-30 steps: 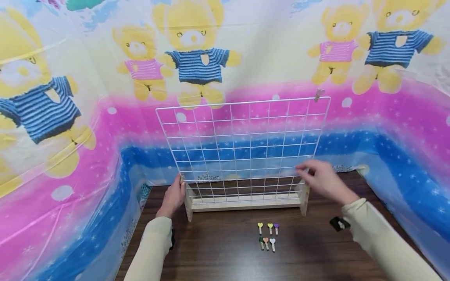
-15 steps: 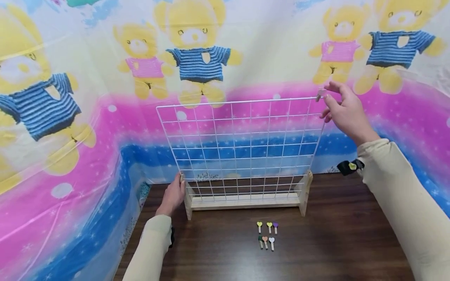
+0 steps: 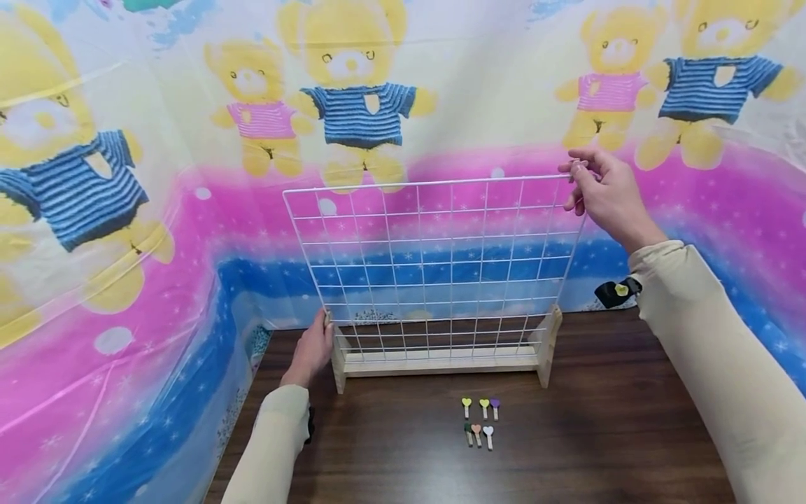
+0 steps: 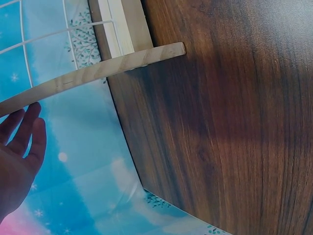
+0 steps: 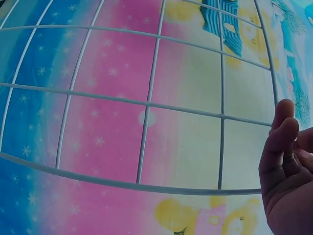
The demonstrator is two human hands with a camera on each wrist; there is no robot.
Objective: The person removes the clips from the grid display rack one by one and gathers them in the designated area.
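Observation:
A white wire grid stands upright in a pale wooden stand on the brown table. At its top right corner, my right hand pinches a small wooden clothespin, largely covered by the fingers. The right wrist view has this hand at the grid's edge, with the clothespin hidden. On the other side, my left hand holds the top of the stand's left upright. From the left wrist, its fingertips touch the wooden upright; the thumb is hidden.
Several little heart-topped clothespins lie in two rows on the table before the stand, in yellow, purple, dark green, orange and white. A cloth backdrop printed with bears rises closely behind and on both sides.
My right hand has risen from beside the stand's right upright to the grid's top right corner and closed its fingers on the clothespin there. The left hand has kept its place.

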